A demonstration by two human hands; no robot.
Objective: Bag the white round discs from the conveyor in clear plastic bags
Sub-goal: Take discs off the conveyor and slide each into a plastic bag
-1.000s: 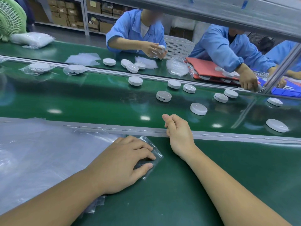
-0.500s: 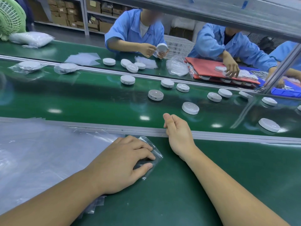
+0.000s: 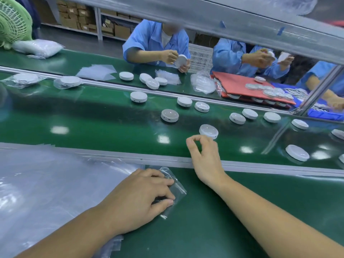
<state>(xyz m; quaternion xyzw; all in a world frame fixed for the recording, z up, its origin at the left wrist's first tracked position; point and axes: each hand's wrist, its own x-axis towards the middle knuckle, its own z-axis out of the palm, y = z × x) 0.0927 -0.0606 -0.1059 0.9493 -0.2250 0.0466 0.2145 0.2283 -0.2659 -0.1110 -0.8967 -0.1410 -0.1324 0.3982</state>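
Several white round discs ride the green conveyor belt [image 3: 93,123]. The nearest disc [image 3: 208,131] lies just beyond my right hand [image 3: 205,157], which has reached over the metal rail with fingers curled apart, holding nothing. My left hand [image 3: 141,198] rests flat on a small clear plastic bag [image 3: 176,185] on the near green table, fingers pressing it down. Another disc [image 3: 169,115] sits further back on the belt, and one more [image 3: 297,152] lies at the right.
A pile of clear bags [image 3: 46,183] covers the near left table. Bagged discs [image 3: 68,81] travel at the belt's far left. Across the belt, people in blue coats handle discs beside a red tray [image 3: 242,84]. A green fan [image 3: 13,25] stands far left.
My right hand lifted from the rail and moved forward over the belt toward the nearest disc. The discs drifted left with the belt. My left hand stayed on the bag.
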